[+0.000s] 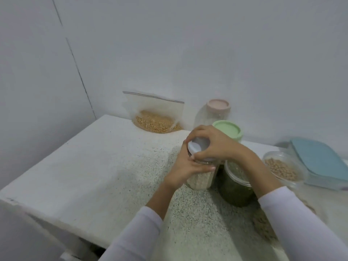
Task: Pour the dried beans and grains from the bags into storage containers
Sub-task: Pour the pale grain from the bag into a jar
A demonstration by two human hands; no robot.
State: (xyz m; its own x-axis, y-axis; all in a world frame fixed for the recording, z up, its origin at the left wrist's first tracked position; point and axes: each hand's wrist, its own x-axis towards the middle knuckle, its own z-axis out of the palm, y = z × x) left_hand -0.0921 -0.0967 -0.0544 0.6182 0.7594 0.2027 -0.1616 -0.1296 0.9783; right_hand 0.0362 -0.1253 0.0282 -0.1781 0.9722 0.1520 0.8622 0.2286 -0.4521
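Sleeves of white fabric come in from the bottom edge, and just past them the left hand wraps its fingers round the body of a clear jar of pale grain standing on the speckled countertop, while the right hand is curled over the jar's white lid, fingertips clamped on its rim; this looks like the lid being twisted or pressed on, though which way it turns cannot be told. The main risk from here, as I judge it, is the jar tipping or skidding under a hard twist, since it stands touching or almost touching an open tub of dark green lentils or mung beans with no lid on it, and a knock from the right forearm passing over that tub could spill it. A cross-seated lid would also leave the grain unsealed. A brownish patch near the right sleeve may be spilled grain or a bag, too blurred to say. To the right, a round clear tub of chickpeas sits open, just beside a blue-lidded box whose contents are hidden. Behind the hands stands a green-lidded jar, mostly covered, contents not visible, and behind it a clear pink-lidded jar that looks empty. Farthest back, leaning on the wall, a zip bag of yellow corn kernels is closed at the top and only filled near its bottom, so by my reading it has yet to be poured out.
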